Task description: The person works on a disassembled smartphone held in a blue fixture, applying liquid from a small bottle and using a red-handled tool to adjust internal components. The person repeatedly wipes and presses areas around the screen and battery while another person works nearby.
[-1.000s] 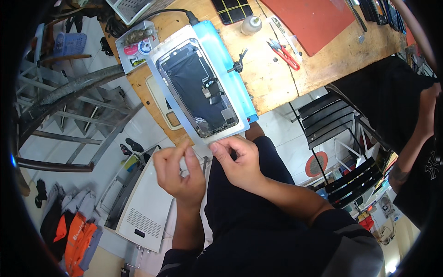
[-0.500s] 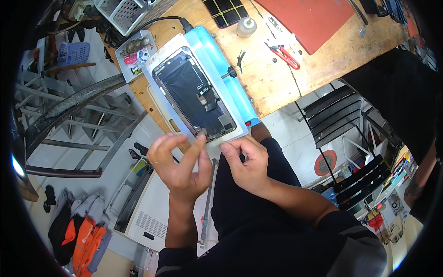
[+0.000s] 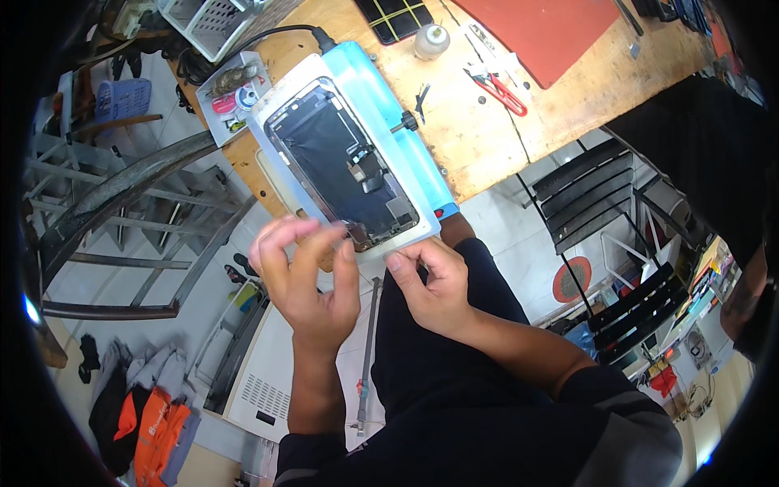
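Observation:
A phone screen assembly (image 3: 329, 158), its dark inner side up with small parts and flex cables, lies in a white plate (image 3: 261, 114) on a light blue machine (image 3: 418, 158) with a black knob. My left hand (image 3: 312, 280) reaches to the screen's near left corner. Its fingers are apart, the forefinger blurred over that corner. At the plate's near edge my right hand (image 3: 434, 284) is closed, thumb bent toward the curled fingers. Whatever sits between those fingers is hidden.
On the wooden bench (image 3: 454, 154) lie red-handled cutters (image 3: 503, 93), a small bottle (image 3: 432, 42), a red mat (image 3: 540, 32) and black tweezer-like pieces (image 3: 423, 97). A small parts tray (image 3: 217, 126) stands at left. Black chairs (image 3: 588, 187) stand at right, beside a person in dark clothes.
My left hand has shifted slightly left and up, its forefinger sweeping along the screen's near left corner. The right hand stays at the plate's near edge. The whole view has shifted a little.

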A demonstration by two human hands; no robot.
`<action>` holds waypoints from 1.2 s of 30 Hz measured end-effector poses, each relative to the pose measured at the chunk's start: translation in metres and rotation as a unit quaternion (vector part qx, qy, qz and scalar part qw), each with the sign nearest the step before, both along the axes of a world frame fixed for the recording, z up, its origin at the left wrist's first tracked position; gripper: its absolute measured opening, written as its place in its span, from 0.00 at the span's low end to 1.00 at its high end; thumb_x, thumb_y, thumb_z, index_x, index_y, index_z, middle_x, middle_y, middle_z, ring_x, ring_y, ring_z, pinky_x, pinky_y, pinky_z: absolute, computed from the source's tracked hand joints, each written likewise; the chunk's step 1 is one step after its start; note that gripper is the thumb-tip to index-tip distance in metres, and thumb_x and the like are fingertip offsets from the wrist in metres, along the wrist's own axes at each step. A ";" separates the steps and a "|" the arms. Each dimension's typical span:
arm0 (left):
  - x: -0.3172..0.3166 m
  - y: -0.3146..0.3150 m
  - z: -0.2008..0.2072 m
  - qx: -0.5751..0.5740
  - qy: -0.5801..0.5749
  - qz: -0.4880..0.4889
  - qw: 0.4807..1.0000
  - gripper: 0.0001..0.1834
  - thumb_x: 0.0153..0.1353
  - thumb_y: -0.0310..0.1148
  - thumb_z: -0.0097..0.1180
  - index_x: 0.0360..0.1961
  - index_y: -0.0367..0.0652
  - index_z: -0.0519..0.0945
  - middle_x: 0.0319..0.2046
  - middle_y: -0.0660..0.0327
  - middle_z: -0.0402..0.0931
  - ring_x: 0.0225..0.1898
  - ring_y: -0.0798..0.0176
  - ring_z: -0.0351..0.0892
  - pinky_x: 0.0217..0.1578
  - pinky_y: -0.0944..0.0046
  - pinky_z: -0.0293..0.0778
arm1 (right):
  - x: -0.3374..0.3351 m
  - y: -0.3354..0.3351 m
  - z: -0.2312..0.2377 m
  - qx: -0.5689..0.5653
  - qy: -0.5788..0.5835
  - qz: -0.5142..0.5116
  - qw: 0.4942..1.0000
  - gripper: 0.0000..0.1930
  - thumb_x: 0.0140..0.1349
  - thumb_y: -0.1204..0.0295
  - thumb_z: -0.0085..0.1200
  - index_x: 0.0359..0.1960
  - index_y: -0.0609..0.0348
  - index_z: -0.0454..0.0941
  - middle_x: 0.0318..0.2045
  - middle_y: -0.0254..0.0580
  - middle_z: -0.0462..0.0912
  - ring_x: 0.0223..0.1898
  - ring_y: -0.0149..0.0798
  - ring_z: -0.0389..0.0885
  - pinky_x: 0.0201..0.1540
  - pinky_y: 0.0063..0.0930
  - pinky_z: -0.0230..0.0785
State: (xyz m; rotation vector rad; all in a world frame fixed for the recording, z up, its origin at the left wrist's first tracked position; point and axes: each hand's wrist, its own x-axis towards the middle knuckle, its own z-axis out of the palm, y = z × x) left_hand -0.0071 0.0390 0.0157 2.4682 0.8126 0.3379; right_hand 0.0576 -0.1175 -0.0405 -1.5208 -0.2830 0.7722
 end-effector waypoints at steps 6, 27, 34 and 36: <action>0.021 0.009 0.006 0.017 0.066 -0.051 0.996 0.07 0.64 0.34 0.75 0.40 0.47 0.89 0.54 0.56 0.77 0.63 0.46 0.70 0.66 0.46 0.58 | -0.004 0.005 0.001 -0.005 -0.035 -0.034 0.999 0.03 0.73 0.78 0.67 0.40 0.64 0.85 0.31 0.35 0.81 0.27 0.25 0.72 0.32 0.24 0.66; 0.038 0.001 -0.005 0.006 0.012 -0.034 0.999 0.06 0.61 0.32 0.77 0.34 0.47 0.89 0.54 0.55 0.74 0.67 0.40 0.64 0.68 0.41 0.58 | 0.011 0.002 0.008 -0.009 -0.020 -0.011 1.000 0.04 0.74 0.79 0.65 0.38 0.65 0.83 0.30 0.34 0.80 0.27 0.25 0.71 0.32 0.24 0.64; 0.042 0.003 -0.007 -0.001 -0.001 -0.037 0.999 0.07 0.59 0.31 0.78 0.34 0.48 0.89 0.54 0.55 0.74 0.65 0.41 0.66 0.68 0.42 0.59 | 0.011 0.005 0.005 0.006 -0.033 -0.026 0.999 0.04 0.72 0.79 0.67 0.37 0.64 0.84 0.29 0.34 0.78 0.23 0.23 0.67 0.26 0.23 0.59; 0.041 0.002 -0.007 -0.001 -0.001 -0.034 0.999 0.06 0.59 0.31 0.78 0.34 0.49 0.89 0.54 0.55 0.74 0.65 0.42 0.67 0.68 0.42 0.60 | 0.011 0.005 0.005 0.007 -0.031 -0.025 0.999 0.04 0.72 0.79 0.66 0.37 0.64 0.84 0.29 0.34 0.78 0.23 0.24 0.67 0.26 0.24 0.59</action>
